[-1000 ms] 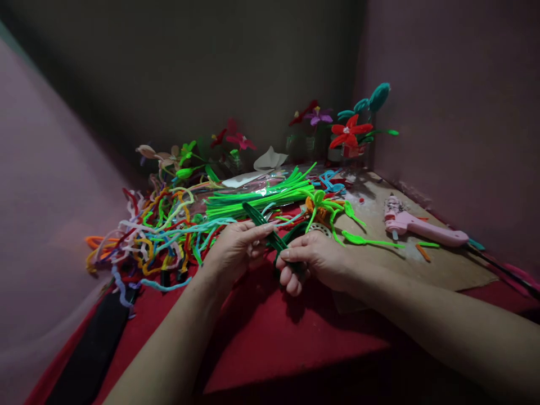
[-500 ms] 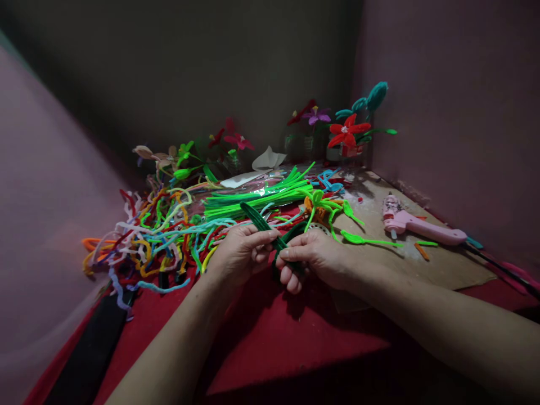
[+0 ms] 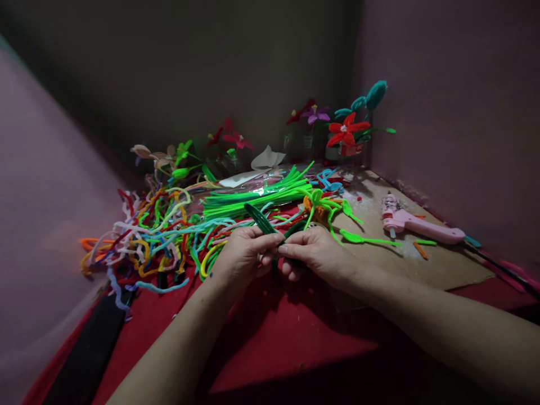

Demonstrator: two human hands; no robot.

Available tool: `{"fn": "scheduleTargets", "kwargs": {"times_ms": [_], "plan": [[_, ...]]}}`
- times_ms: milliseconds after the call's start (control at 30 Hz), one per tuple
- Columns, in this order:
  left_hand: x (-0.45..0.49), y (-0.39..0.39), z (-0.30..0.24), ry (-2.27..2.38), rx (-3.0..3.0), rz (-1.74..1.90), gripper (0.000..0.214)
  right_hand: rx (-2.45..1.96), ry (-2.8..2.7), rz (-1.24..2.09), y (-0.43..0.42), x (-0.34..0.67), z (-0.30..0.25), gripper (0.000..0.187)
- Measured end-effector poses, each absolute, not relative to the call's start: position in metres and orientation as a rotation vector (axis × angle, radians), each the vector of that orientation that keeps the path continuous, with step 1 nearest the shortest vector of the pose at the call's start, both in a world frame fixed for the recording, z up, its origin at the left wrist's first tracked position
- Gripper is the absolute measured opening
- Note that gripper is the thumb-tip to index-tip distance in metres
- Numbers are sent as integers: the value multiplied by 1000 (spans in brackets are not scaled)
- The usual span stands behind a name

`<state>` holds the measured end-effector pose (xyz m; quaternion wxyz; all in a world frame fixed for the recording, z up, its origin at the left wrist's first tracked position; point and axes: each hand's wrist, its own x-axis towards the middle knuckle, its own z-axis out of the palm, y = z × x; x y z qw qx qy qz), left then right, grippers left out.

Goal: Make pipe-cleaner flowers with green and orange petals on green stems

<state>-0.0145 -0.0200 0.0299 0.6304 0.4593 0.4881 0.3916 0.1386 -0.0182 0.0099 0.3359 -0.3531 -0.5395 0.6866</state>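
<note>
Between my two hands is a dark green pipe cleaner piece (image 3: pixel 260 219), bent into leaf-like loops. My left hand (image 3: pixel 248 250) pinches it from the left, and one long loop sticks up past the thumb. From the right, the thumb and forefinger of my right hand (image 3: pixel 310 252) close on the same piece, their tips touching the left fingertips. Another dark green loop rises behind the right fingers. The lower part of the piece is mostly hidden by the fingers. Just beyond the hands lies a bundle of bright green pipe cleaners (image 3: pixel 257 199).
Tangled coloured pipe cleaners (image 3: pixel 147 236) cover the left side. A pink glue gun (image 3: pixel 422 222) lies on a cardboard sheet (image 3: pixel 447 270) at right, near a bright green leaf stem (image 3: pixel 354 236). Pipe cleaner flowers, including a red one (image 3: pixel 348 130), stand at the back on the red cloth (image 3: pixel 295 349).
My hands have drawn closer, so their fingertips meet on the dark green piece. The right fingers have curled in, and the left loop has shifted slightly right.
</note>
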Motion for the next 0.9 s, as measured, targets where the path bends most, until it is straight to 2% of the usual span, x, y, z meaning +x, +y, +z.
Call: {"fn": "scheduleTargets", "kwargs": {"times_ms": [167,400,700,900], "plan": [[-15,-19,30,1090,1001,966,23,-949,-1295,1890,-19,140,13,19],[-26,-12,43,1015,969,1239,22,-948,-1295,1979,-18,140,13,19],[-26,-14,46,1213,1030,1432,18,-1006,-1348,1874,-24,138,20,20],[-30,-14,45,1343,1160,1446,25,-997,-1392,1800,-24,136,16,21]]}}
